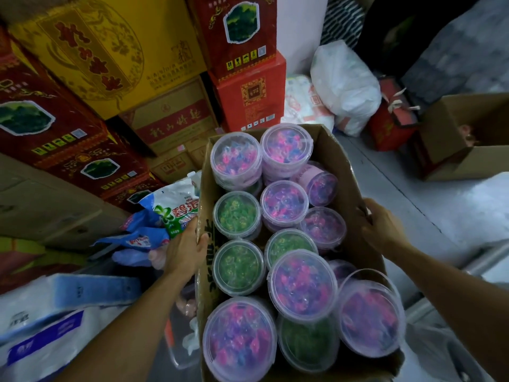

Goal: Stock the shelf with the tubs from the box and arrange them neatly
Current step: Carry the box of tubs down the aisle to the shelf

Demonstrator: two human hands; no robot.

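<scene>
Our left hand [184, 248] curls its fingers [202, 238] over the left wall of the cardboard box [205, 205], and our right hand [381, 227] clamps the right wall, so we hold it from both sides. Between our fingers the box is packed with clear-lidded tubs [303, 282], some filled with pink-and-purple pieces, some with green [238, 264].

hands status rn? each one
Left hand: closed on the left wall of the cardboard box.
Right hand: closed on the box's right wall. Both grip the box, neither holds one of the tubs.
</scene>
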